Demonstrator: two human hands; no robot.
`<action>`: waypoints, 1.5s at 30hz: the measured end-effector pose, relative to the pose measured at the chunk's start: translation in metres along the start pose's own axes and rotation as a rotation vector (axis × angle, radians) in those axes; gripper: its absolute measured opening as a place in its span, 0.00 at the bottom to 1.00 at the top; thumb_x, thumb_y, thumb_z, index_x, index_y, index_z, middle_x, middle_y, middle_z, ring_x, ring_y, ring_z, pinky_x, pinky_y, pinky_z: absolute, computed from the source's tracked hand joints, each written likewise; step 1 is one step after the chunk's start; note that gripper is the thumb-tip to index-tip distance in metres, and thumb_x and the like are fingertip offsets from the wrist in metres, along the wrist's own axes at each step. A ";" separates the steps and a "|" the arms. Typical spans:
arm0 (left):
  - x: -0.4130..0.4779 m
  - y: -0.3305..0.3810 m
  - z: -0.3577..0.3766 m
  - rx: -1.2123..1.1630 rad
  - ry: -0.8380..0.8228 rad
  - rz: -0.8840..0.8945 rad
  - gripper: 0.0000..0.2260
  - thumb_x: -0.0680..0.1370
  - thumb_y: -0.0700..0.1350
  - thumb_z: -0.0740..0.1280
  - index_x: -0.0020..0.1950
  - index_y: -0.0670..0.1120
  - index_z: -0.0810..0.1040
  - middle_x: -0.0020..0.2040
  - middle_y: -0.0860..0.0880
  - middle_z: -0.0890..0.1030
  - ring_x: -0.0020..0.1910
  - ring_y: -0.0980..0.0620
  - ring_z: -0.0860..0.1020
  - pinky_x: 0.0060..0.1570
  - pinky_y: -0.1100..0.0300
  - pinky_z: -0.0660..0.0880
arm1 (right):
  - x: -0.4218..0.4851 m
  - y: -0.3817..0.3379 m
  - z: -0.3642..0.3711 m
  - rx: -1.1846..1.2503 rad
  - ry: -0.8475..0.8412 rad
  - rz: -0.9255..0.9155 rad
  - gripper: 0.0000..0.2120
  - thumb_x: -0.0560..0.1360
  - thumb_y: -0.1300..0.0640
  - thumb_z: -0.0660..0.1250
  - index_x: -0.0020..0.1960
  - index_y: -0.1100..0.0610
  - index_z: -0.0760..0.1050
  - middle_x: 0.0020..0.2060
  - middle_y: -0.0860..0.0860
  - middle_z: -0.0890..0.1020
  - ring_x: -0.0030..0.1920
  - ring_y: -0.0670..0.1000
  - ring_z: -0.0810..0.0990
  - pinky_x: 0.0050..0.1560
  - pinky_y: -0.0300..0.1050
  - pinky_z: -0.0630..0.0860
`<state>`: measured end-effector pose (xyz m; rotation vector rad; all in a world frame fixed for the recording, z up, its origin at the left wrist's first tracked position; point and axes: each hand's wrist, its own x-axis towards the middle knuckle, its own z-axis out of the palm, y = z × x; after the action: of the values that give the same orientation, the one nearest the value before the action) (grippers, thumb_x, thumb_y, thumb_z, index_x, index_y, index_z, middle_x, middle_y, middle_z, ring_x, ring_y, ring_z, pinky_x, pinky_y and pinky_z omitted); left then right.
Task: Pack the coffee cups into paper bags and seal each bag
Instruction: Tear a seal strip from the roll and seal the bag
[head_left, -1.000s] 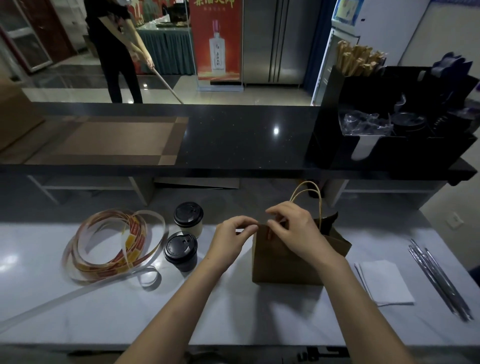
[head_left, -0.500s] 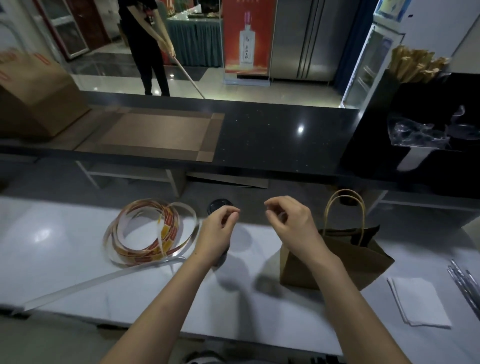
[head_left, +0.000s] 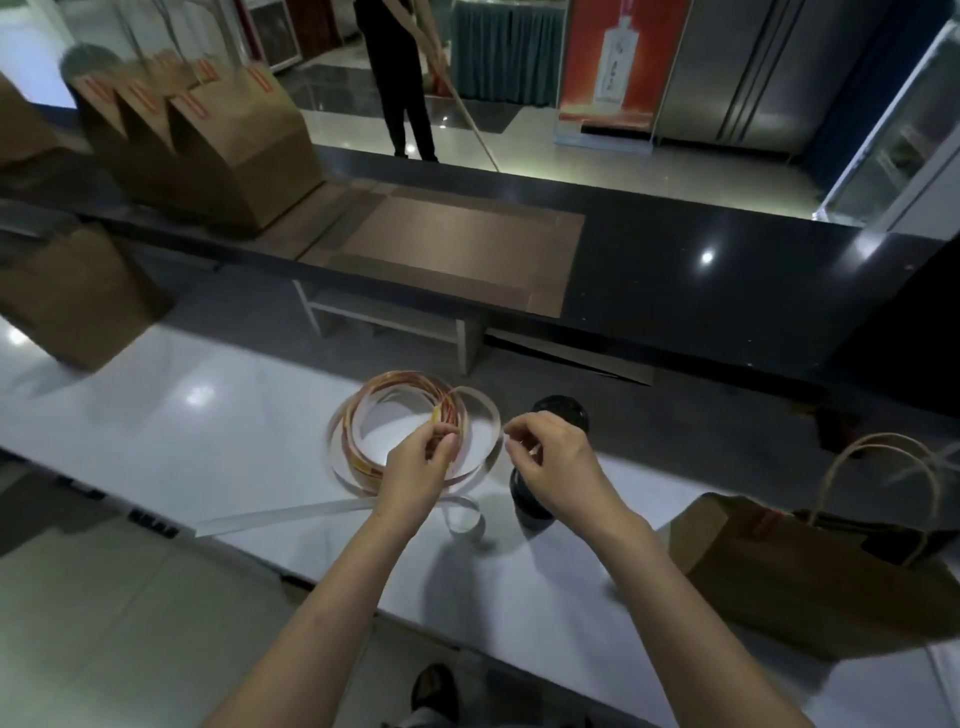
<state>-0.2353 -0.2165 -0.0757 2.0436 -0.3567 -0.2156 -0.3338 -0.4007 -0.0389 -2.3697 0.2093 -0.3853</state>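
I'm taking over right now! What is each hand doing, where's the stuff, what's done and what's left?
Left hand pinches the sticker strip coil.
Right hand hovers beside it, fingers curled; grip unclear.
Two coffee cups stand unpacked on the white table, by the right hand.
Handled paper bag sits at right; seal unclear.
Done: stickered bags on the black counter.
Left: peel a sticker, bag the cups, seal.

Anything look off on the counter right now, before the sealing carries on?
Only the sticker strip: it sprawls in loose, unwound loops on the white counter, a long bare tail trailing left toward the near edge. The left hand pinches the loops. The lidded coffee cup stands upright; no spill shows.
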 end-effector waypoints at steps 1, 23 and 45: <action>0.000 -0.008 -0.006 -0.001 0.007 -0.015 0.06 0.83 0.45 0.66 0.55 0.51 0.83 0.48 0.57 0.84 0.49 0.57 0.82 0.51 0.56 0.79 | 0.004 -0.002 0.009 -0.001 -0.013 -0.002 0.06 0.80 0.59 0.71 0.56 0.56 0.83 0.48 0.47 0.81 0.47 0.44 0.79 0.52 0.37 0.77; 0.019 -0.102 -0.060 0.009 -0.091 -0.170 0.06 0.84 0.45 0.65 0.57 0.50 0.81 0.50 0.53 0.84 0.51 0.54 0.82 0.52 0.58 0.78 | 0.066 -0.011 0.150 0.054 -0.081 0.442 0.07 0.79 0.55 0.72 0.55 0.55 0.81 0.47 0.50 0.83 0.47 0.49 0.82 0.44 0.35 0.75; 0.049 -0.088 -0.030 -0.062 -0.315 -0.089 0.06 0.81 0.46 0.71 0.57 0.50 0.84 0.50 0.53 0.86 0.49 0.56 0.83 0.51 0.60 0.80 | 0.025 -0.012 0.143 0.387 0.024 0.560 0.03 0.78 0.62 0.73 0.49 0.55 0.81 0.43 0.52 0.85 0.43 0.50 0.85 0.42 0.40 0.80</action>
<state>-0.1661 -0.1688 -0.1384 1.9662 -0.4473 -0.5999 -0.2625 -0.3077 -0.1253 -1.8298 0.7207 -0.1622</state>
